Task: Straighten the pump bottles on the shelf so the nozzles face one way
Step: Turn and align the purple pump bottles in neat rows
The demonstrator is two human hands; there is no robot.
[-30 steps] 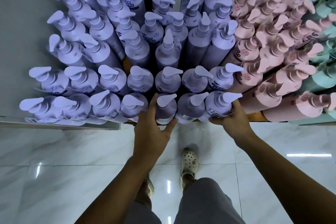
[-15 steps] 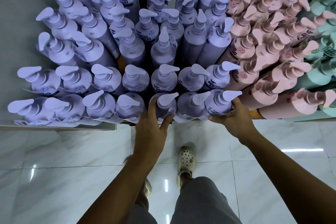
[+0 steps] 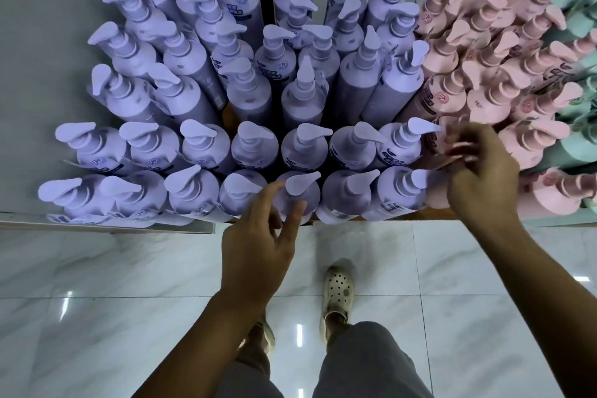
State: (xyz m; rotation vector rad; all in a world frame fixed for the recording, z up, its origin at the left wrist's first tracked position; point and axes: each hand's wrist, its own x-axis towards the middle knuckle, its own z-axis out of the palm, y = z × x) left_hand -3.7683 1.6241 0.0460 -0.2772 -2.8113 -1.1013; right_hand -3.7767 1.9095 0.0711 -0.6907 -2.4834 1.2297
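Release on both sides vs 0.5 s ago: left hand (image 3: 265,245) off front-row lilac bottle (image 3: 300,200), fingers slack, tips just beside it; right hand (image 3: 481,171) shifted onto pink bottles (image 3: 445,97), blurred, grip can't tell; lilac front rows look aligned, pink likely next; wood shelf (image 3: 433,214); marble-tile floor (image 3: 97,284).

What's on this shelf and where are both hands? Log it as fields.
shelf: wooden edge, packed with pump bottles
purple bottles: left and middle, back-row nozzles point several ways
pink bottles: right of purple
green bottles: far right
left hand: open, fingers at front purple bottle
right hand: at front pink bottles, fingers blurred, grip unclear
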